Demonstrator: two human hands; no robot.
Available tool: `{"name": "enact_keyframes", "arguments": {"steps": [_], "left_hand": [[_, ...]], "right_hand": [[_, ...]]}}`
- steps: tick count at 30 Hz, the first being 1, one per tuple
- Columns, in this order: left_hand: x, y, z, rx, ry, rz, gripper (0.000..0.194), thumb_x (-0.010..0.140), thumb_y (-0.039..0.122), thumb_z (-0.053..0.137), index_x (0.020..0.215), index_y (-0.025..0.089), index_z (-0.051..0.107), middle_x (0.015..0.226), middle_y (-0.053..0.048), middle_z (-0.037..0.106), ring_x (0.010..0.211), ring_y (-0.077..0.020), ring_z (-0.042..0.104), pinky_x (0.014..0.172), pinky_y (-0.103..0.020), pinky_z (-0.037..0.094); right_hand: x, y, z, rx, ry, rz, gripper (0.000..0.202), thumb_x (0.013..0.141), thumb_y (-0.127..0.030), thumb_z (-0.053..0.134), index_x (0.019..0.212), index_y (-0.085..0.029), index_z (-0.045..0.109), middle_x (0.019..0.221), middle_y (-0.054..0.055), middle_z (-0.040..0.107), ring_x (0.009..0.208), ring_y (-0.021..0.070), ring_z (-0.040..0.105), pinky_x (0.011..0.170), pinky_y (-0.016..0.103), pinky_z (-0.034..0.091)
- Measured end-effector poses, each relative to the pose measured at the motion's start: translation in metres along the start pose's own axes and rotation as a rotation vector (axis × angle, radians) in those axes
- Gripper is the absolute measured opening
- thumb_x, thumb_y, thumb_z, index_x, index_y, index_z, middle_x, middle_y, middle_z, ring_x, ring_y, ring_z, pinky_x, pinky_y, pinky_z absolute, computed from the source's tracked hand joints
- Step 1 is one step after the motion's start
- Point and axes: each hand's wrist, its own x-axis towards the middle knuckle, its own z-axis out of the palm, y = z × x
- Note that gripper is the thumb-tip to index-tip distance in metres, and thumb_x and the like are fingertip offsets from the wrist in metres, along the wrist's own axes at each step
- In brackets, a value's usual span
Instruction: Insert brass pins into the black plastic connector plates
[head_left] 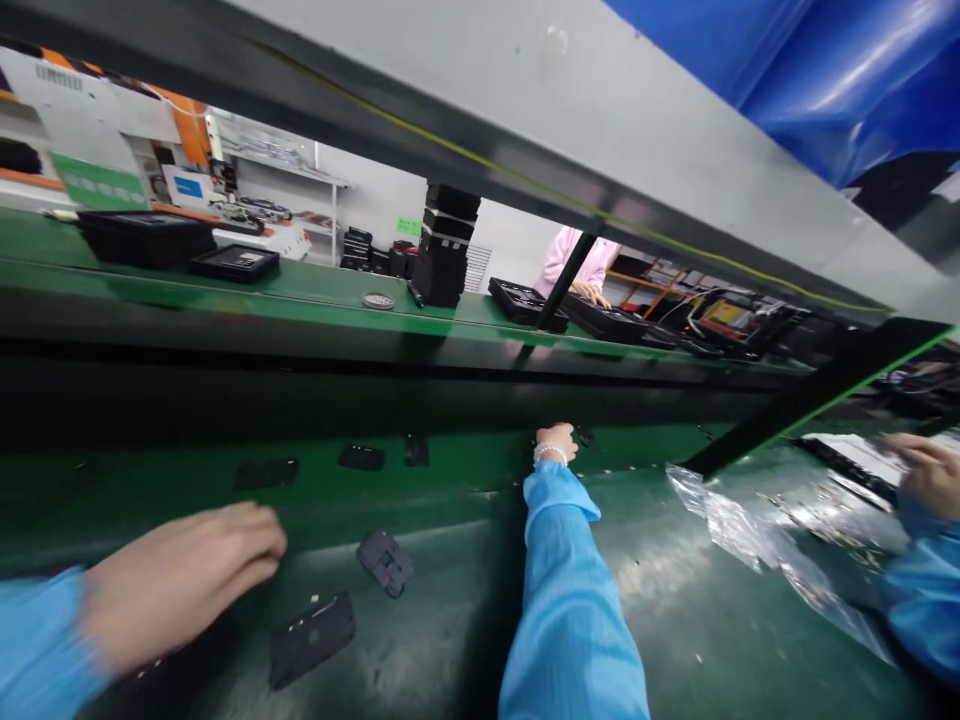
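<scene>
My left hand point(191, 575) is slightly blurred above the green bench, fingers loosely stretched to the right, with no object visible in it. A flat black plastic part point(312, 640) lies to its right, and a dark grey moulded part point(385, 562) lies farther off. My right hand point(556, 440), in a blue sleeve with a beaded bracelet, reaches to the rear of the bench. Its fingers are curled in; anything they hold is hidden. A small black piece point(584, 436) lies right beside it. More black parts point(361, 457) rest along the back strip.
A grey overhead beam point(525, 130) and slanted dark post point(795, 400) frame the bench. Clear plastic bags point(765, 545) lie right, near another person's hand point(930, 475). Black trays point(525, 303) and a stack of black boxes point(444, 245) stand on the raised shelf. A person in pink is behind.
</scene>
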Motion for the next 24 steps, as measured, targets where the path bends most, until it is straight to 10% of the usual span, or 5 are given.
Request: {"name": "enact_keyframes", "arguments": {"steps": [2,6,11,18,24], "left_hand": [[0.052,-0.001,0.015,0.136,-0.222,0.073,0.025,0.092,0.036,0.064,0.110,0.019,0.066,0.111,-0.006,0.069,0.095,-0.0209,0.067,0.083,-0.044,0.056],[0.130,0.007,0.054,0.285,-0.306,0.100,0.037,0.092,0.035,0.063,0.126,0.021,0.059,0.133,-0.010,0.060,0.112,-0.0259,0.062,0.092,-0.050,0.053],[0.143,0.017,0.066,0.370,-0.422,0.077,0.037,0.092,0.036,0.063,0.125,0.020,0.059,0.128,-0.010,0.062,0.106,-0.0244,0.064,0.087,-0.047,0.055],[0.094,0.037,-0.013,0.360,-0.418,0.002,0.036,0.091,0.037,0.064,0.123,0.019,0.060,0.123,-0.009,0.064,0.103,-0.0239,0.065,0.086,-0.047,0.055],[-0.081,0.071,-0.058,0.185,-0.258,0.048,0.040,0.074,0.041,0.062,0.111,0.032,0.072,0.109,-0.004,0.074,0.098,-0.0262,0.070,0.084,-0.035,0.054]], "right_hand": [[0.005,0.003,-0.005,0.051,0.005,0.011,0.030,0.098,-0.032,0.061,0.125,-0.019,0.060,0.128,0.010,0.061,0.106,0.0238,0.065,0.089,0.044,0.056],[-0.001,0.002,-0.019,0.176,-0.066,-0.088,0.031,0.098,-0.032,0.062,0.125,-0.018,0.059,0.127,0.010,0.061,0.106,0.0241,0.065,0.088,0.044,0.057],[-0.066,0.018,-0.054,0.257,-0.332,-0.358,0.023,0.096,-0.031,0.063,0.112,-0.015,0.063,0.106,0.006,0.068,0.088,0.0192,0.068,0.077,0.037,0.058],[-0.234,0.082,-0.078,0.182,-0.721,-0.757,0.008,0.078,-0.019,0.061,0.085,-0.022,0.061,0.065,-0.005,0.065,0.058,0.0153,0.064,0.055,0.024,0.053],[-0.287,0.086,-0.086,0.058,-0.615,-0.893,0.025,0.075,-0.013,0.061,0.097,-0.022,0.067,0.101,0.011,0.070,0.100,0.0299,0.065,0.092,0.051,0.053]]}}
